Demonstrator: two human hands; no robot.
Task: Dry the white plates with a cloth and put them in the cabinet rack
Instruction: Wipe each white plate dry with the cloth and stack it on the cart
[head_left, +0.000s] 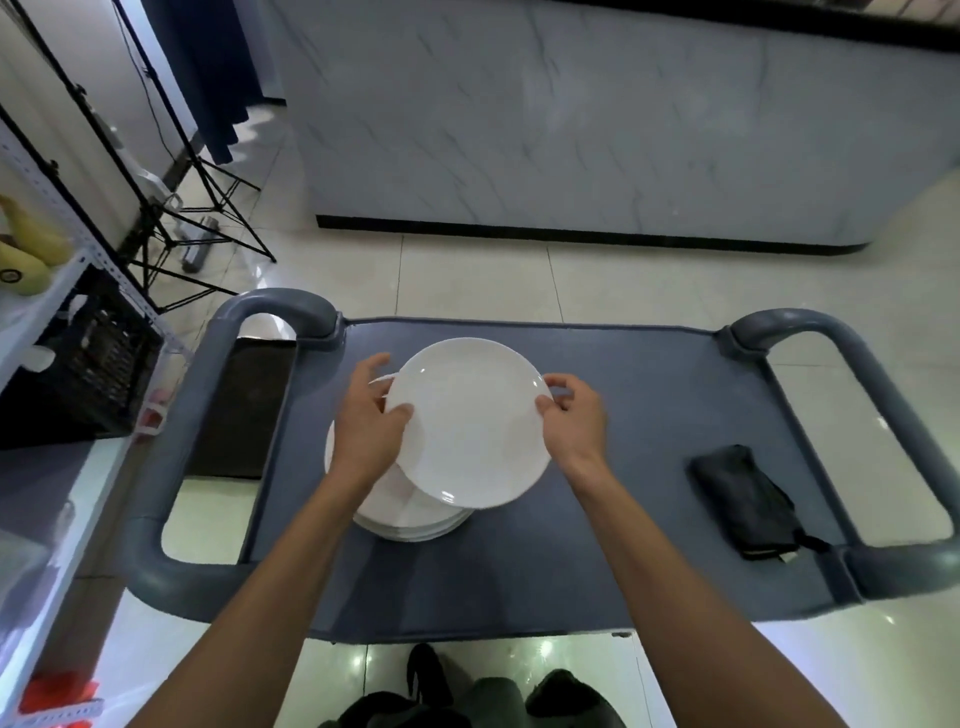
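A white plate (470, 421) is held tilted above a stack of white plates (415, 517) on the grey cart top (623, 415). My left hand (371, 415) grips the plate's left rim, thumb on top. My right hand (571, 415) pinches the right rim. A folded dark cloth (745, 501) lies on the cart's right side, well apart from both hands.
The cart has grey tube handles at the left (176, 441) and right (883, 415). A white shelf unit with a black crate (88, 374) stands to the left. A marble-faced counter (571, 130) rises ahead, with tripod legs (208, 218) at the far left.
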